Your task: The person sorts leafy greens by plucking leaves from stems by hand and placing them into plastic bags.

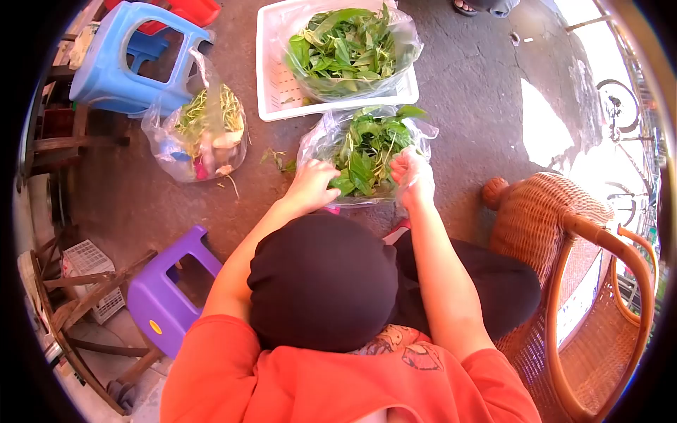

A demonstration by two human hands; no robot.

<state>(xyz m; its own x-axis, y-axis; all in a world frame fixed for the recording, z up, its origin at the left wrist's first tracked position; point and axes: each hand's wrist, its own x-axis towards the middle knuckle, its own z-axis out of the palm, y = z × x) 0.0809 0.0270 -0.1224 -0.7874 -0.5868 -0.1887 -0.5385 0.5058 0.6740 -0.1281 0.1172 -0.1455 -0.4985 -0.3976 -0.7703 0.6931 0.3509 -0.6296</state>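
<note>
In front of my knees stands a clear plastic bag (314, 144), its mouth spread wide around green leafy stems (368, 151). My left hand (312, 185) is at the bag's near left rim, fingers curled over the film beside the leaves. On the opposite side, my right hand (413, 176) is closed in a fist on the right rim, with clear film bunched over and below it. Just beyond is a white plastic basket (271, 77), holding a larger clear bag heaped with green leaves (345, 49).
At left, a knotted clear bag (211, 134) holds stems and scraps near a blue stool (106, 56). A purple stool (159, 303) stands by my left arm. A wicker chair (543, 225) is close on my right. Someone's foot (465, 7) shows at the top.
</note>
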